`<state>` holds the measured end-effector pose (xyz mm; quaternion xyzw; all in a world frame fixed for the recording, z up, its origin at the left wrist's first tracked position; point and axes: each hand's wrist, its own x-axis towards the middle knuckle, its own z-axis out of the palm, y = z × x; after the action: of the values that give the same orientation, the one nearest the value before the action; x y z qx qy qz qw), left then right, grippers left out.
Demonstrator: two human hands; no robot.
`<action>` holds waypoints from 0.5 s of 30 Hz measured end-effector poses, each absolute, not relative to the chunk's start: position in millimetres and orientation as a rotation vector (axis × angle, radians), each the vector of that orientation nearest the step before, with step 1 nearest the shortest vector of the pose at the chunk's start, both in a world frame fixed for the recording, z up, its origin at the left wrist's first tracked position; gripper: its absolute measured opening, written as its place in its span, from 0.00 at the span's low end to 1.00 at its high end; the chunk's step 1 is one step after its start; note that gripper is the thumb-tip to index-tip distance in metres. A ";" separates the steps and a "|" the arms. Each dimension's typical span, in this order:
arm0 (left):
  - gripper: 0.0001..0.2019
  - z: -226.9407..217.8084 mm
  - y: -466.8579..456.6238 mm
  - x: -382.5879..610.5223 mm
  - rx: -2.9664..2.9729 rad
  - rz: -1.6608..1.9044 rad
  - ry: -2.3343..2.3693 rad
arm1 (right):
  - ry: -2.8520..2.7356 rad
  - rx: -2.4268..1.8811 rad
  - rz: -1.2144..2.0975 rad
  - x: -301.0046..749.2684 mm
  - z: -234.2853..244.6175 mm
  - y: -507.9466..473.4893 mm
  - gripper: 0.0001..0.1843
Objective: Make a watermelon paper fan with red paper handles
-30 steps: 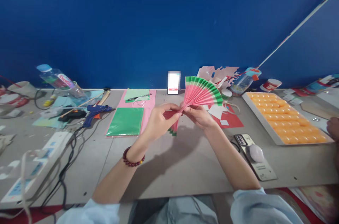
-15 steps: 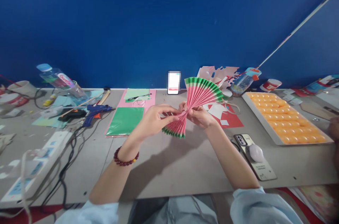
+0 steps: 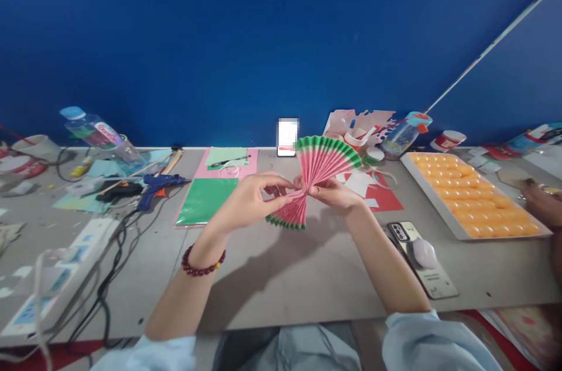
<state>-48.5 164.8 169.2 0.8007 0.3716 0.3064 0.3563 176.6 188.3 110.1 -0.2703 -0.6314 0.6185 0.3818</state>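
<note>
Blue wall point(image 3: 197, 49) is backing bench point(image 3: 281, 301). Head: left hand point(image 3: 250, 198) and right hand point(image 3: 337, 193) are pinching pleated fan point(image 3: 327, 161) at waist, above bench between near and far edges; fan's sitting lower, further left than before; co-worker's hand point(image 3: 542, 201) is showing more.

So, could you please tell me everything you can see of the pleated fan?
The pleated fan looks like folded paper, pink with green rims and a pale band on the upper part. Gathered midway, it flares up and down, the upper spread larger. The left hand and right hand hold it near there, above the table.
</note>
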 end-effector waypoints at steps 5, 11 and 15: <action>0.16 170.5 168.5 -58.1 2.113 0.526 0.911 | -1.604 -0.617 1.622 177.4 108.0 190.0 0.14; 0.12 171.1 175.7 -65.8 1.960 0.585 0.910 | -1.636 -0.712 1.708 179.6 108.9 189.1 0.14; 0.13 169.5 180.5 -67.5 1.921 0.709 0.920 | -1.663 -0.703 1.765 181.3 109.6 190.1 0.14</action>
<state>-67.5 180.5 169.5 0.7712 0.3695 0.2844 0.4334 181.3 190.1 109.6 -0.2653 -0.6276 0.6661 0.3032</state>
